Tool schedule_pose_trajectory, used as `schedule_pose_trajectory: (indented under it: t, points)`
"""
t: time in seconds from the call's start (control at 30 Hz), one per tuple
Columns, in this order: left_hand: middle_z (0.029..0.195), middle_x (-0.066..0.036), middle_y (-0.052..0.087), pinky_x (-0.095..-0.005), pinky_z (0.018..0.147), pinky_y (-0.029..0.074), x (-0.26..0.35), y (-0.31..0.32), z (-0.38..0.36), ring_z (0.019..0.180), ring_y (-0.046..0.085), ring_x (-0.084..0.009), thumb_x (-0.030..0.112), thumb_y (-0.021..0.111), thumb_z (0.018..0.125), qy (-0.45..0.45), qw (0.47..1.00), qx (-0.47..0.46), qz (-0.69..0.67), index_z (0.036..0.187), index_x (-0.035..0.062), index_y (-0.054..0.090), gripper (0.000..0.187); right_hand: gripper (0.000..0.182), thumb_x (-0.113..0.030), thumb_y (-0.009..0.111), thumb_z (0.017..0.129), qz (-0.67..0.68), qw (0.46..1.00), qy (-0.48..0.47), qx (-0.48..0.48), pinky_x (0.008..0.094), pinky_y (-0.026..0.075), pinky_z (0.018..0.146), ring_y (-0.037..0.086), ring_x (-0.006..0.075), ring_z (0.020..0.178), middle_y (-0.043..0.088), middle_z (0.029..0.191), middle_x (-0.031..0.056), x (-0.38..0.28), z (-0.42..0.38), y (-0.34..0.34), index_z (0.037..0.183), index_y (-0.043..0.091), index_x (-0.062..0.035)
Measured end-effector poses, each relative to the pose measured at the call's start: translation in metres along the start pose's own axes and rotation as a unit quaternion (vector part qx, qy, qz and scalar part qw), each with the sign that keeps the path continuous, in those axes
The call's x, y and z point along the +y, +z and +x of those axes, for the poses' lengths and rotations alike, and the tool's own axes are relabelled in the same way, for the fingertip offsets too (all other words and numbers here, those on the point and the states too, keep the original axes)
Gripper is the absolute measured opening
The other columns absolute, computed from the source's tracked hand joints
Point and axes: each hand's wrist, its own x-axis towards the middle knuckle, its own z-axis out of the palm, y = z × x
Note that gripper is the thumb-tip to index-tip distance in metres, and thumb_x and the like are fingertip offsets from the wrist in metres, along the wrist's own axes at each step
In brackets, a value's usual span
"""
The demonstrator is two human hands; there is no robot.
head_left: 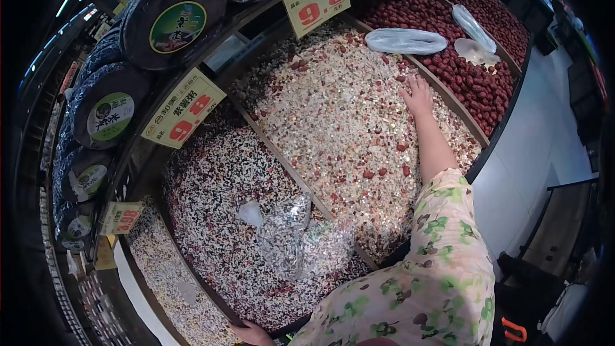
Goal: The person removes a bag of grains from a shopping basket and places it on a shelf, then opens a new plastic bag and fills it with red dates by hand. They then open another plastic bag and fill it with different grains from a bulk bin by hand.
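My right hand (pixel 419 96) reaches out over a bin of pale grain mix (pixel 339 109) dotted with red dates. Its fingers are spread on or just above the mix, near the wooden divider (pixel 448 99), and nothing shows in them. At the bottom edge, my left hand (pixel 252 333) is partly cut off. It rests by the front end of another divider (pixel 205 288), fingers stretched out and no object visible in them. Between the hands lies a bin of dark, purple and white grain mix (pixel 218 211), with a clear plastic bag (pixel 282 237) on top.
Beyond the right divider are red dates (pixel 461 77) with a rolled plastic bag (pixel 406 41) and a white scoop (pixel 477 52). Yellow price signs (pixel 317 3) line the back rim. Round wrapped packages (pixel 173 22) stand behind at left. Grey floor (pixel 532 147) shows at right.
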Motion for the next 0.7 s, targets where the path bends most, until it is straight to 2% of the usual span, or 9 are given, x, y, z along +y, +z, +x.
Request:
schedule_pose_trajectory:
  t: [0.17, 0.23, 0.37, 0.4, 0.43, 0.5, 0.57, 0.63, 0.7]
  points:
    - [0.128, -0.021, 0.044, -0.0448, 0.088, 0.041, -0.003, 0.002, -0.002, 0.108, 0.049, -0.0385, 0.018, 0.052, 0.085, 0.030, 0.999, 0.020, 0.016, 0.135, 0.0052, 0.029, 0.057, 0.063, -0.056, 0.043, 0.083, 0.002, 0.997, 0.013, -0.081, 0.0438, 0.016, 0.108, 0.022, 0.0315, 0.133, 0.028, 0.143, 0.0124, -0.009, -0.014, -0.012, 0.135, 0.037, -0.0224]
    - [0.127, -0.022, 0.044, -0.0459, 0.087, 0.041, -0.002, -0.001, -0.002, 0.108, 0.049, -0.0386, 0.019, 0.052, 0.085, 0.031, 0.999, 0.008, 0.008, 0.136, 0.0051, 0.029, 0.057, 0.061, -0.054, 0.041, 0.085, 0.084, 0.986, 0.003, -0.145, 0.0425, 0.016, 0.108, 0.023, 0.0335, 0.132, 0.030, 0.142, 0.0140, -0.012, -0.023, -0.016, 0.135, 0.037, -0.0191]
    - [0.129, -0.023, 0.043, -0.0453, 0.089, 0.040, -0.003, -0.004, -0.004, 0.111, 0.047, -0.0383, 0.020, 0.051, 0.086, 0.031, 0.999, -0.001, 0.017, 0.136, 0.0041, 0.028, 0.057, 0.055, -0.049, 0.036, 0.089, 0.101, 0.979, -0.035, -0.173, 0.0389, 0.022, 0.106, 0.032, 0.0311, 0.127, 0.040, 0.134, 0.0161, -0.007, -0.045, -0.024, 0.133, 0.040, -0.0157]
    - [0.129, -0.023, 0.042, -0.0449, 0.090, 0.040, -0.004, -0.003, -0.004, 0.112, 0.047, -0.0382, 0.020, 0.050, 0.086, 0.038, 0.999, 0.005, 0.021, 0.136, 0.0039, 0.028, 0.057, 0.050, -0.045, 0.039, 0.089, 0.084, 0.982, -0.038, -0.162, 0.0389, 0.027, 0.104, 0.037, 0.0301, 0.124, 0.044, 0.131, 0.0154, -0.008, -0.053, -0.028, 0.128, 0.046, -0.0147]
    - [0.129, -0.023, 0.042, -0.0449, 0.090, 0.040, -0.004, -0.002, -0.004, 0.112, 0.047, -0.0382, 0.020, 0.050, 0.086, 0.038, 0.999, 0.007, 0.020, 0.136, 0.0039, 0.028, 0.057, 0.050, -0.045, 0.039, 0.089, 0.086, 0.982, -0.039, -0.161, 0.0389, 0.027, 0.104, 0.037, 0.0301, 0.124, 0.044, 0.131, 0.0154, -0.006, -0.058, -0.036, 0.128, 0.046, -0.0147]
    - [0.131, -0.023, 0.041, -0.0444, 0.092, 0.039, -0.001, -0.004, -0.005, 0.113, 0.046, -0.0379, 0.020, 0.050, 0.086, 0.025, 1.000, 0.007, 0.014, 0.136, 0.0037, 0.028, 0.057, 0.044, -0.039, 0.045, 0.087, 0.136, 0.961, -0.074, -0.231, 0.0395, 0.030, 0.102, 0.040, 0.0314, 0.122, 0.046, 0.129, 0.0136, 0.001, -0.070, -0.055, 0.122, 0.052, -0.0133]
    - [0.130, -0.022, 0.042, -0.0439, 0.092, 0.039, -0.008, 0.004, -0.003, 0.113, 0.046, -0.0369, 0.020, 0.050, 0.086, 0.017, 1.000, 0.013, 0.002, 0.136, 0.0033, 0.029, 0.057, 0.040, -0.035, 0.051, 0.085, 0.125, 0.980, -0.135, -0.071, 0.0400, 0.032, 0.101, 0.042, 0.0319, 0.120, 0.048, 0.128, 0.0118, 0.020, -0.087, -0.064, 0.117, 0.056, -0.0120]
    - [0.126, -0.020, 0.046, -0.0422, 0.093, 0.037, -0.034, 0.027, 0.011, 0.112, 0.047, -0.0352, 0.019, 0.053, 0.083, 0.037, 0.998, 0.051, 0.001, 0.133, 0.0014, 0.034, 0.056, 0.041, -0.035, 0.052, 0.084, 0.057, 0.995, -0.086, -0.006, 0.0407, 0.032, 0.101, 0.041, 0.0323, 0.121, 0.048, 0.128, 0.0115, 0.050, -0.095, -0.072, 0.117, 0.056, -0.0110]
    - [0.126, -0.021, 0.046, -0.0425, 0.094, 0.037, -0.035, 0.027, 0.013, 0.112, 0.046, -0.0360, 0.020, 0.051, 0.085, 0.013, 0.999, 0.039, 0.007, 0.133, 0.0006, 0.033, 0.055, 0.044, -0.035, 0.053, 0.084, 0.001, 0.999, -0.005, 0.035, 0.0414, 0.030, 0.102, 0.036, 0.0312, 0.124, 0.044, 0.132, 0.0107, 0.082, -0.103, -0.067, 0.121, 0.053, -0.0121]
